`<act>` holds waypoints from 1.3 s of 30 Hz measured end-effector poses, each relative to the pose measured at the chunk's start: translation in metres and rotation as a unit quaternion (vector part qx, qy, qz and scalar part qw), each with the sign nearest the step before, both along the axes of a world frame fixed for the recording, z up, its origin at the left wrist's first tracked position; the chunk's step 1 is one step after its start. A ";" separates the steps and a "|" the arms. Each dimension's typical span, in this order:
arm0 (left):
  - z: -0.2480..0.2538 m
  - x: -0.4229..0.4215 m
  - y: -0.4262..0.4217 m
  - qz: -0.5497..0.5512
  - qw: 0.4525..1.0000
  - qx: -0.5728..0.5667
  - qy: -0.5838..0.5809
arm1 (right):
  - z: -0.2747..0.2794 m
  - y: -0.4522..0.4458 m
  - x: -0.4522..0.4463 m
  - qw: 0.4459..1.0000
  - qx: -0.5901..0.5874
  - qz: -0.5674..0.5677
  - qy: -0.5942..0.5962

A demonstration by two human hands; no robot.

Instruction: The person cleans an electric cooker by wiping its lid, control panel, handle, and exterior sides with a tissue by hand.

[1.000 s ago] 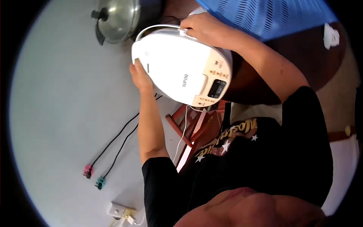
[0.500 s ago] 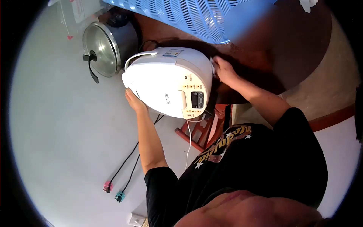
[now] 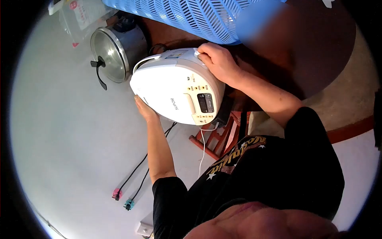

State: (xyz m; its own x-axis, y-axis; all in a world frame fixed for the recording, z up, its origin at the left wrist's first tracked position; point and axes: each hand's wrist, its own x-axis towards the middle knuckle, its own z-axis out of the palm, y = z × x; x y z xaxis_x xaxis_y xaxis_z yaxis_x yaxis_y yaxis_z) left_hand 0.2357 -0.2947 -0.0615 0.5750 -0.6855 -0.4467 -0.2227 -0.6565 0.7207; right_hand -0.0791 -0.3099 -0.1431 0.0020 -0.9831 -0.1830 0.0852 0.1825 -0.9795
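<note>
A white rice cooker [image 3: 163,89] marked SUPOR stands on the dark brown table, its display and buttons facing right. My left hand [image 3: 146,110] grips the lower left edge of its lid, with the fingers partly hidden. Folded round a small white cloth [image 3: 197,53], my right hand [image 3: 219,61] presses it against the cooker's upper side, near the label. The cooker's white carrying handle [image 3: 145,60] lies toward the pot.
A steel pot [image 3: 133,44] with a glass lid is beyond the cooker. The blue slatted basket [image 3: 191,18] stands on the table [image 3: 318,44]. Two black cables run down to a pink plug [image 3: 116,194] and a teal plug [image 3: 128,204]. A red wooden stool [image 3: 215,139] is below.
My right hand has moved with the cloth from the handle end, down the cooker's right side, then back up to its upper side. The cooker appears lower and turned slightly; my left hand stays on it.
</note>
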 end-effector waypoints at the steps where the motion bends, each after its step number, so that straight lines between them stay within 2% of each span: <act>1: -0.001 0.000 0.000 0.017 1.000 -0.006 0.009 | 0.004 -0.002 -0.001 1.000 0.005 -0.003 0.000; 4: -0.002 -0.001 0.002 0.024 0.999 -0.003 0.026 | 0.012 -0.007 -0.001 0.993 -0.115 0.003 -0.034; 5: -0.002 -0.001 0.003 0.017 0.999 -0.007 0.036 | 0.010 -0.005 -0.002 0.993 -0.113 0.004 -0.034; 7: -0.001 0.000 0.002 0.007 0.999 -0.005 0.043 | 0.009 -0.004 -0.005 0.993 -0.074 0.028 -0.083; 9: 0.001 0.004 -0.003 -0.008 0.999 -0.012 0.052 | 0.001 0.036 -0.004 0.998 -0.061 -0.018 -0.027; 10: 0.000 0.004 -0.003 -0.014 0.998 -0.015 0.055 | -0.001 0.058 -0.004 0.997 -0.043 -0.048 -0.037; 13: 0.000 -0.002 -0.003 -0.011 0.999 -0.011 0.043 | -0.003 0.121 0.009 0.990 0.083 -0.038 -0.107; 16: 0.005 -0.008 -0.003 -0.006 0.999 -0.014 0.035 | -0.009 0.128 0.014 0.984 0.116 -0.049 -0.125; 18: 0.003 -0.009 -0.001 -0.013 0.999 -0.021 0.044 | -0.015 0.113 0.011 0.995 0.060 -0.080 -0.019; 20: 0.004 -0.006 0.003 -0.008 0.999 -0.024 0.036 | -0.037 0.089 0.017 0.990 0.019 -0.139 0.010; 23: 0.001 0.007 0.007 -0.021 0.999 -0.028 0.042 | -0.056 0.063 0.022 0.986 -0.013 -0.153 0.059; 26: -0.002 0.011 0.012 -0.028 0.998 -0.043 0.022 | -0.059 0.052 0.028 0.985 0.041 -0.131 0.101; 29: 0.004 0.007 0.020 0.012 0.999 -0.028 0.042 | -0.052 0.047 0.027 0.982 0.045 -0.134 0.129; 34: 0.011 -0.007 0.021 0.039 0.999 -0.023 0.015 | -0.018 0.085 0.019 0.990 0.055 -0.125 0.034; 37: 0.009 0.000 0.023 0.049 0.998 -0.035 0.024 | 0.015 0.117 0.029 0.988 0.038 -0.147 0.042; 39: 0.008 0.008 0.021 0.005 1.000 -0.015 0.020 | 0.031 0.121 0.028 0.989 0.034 -0.135 0.057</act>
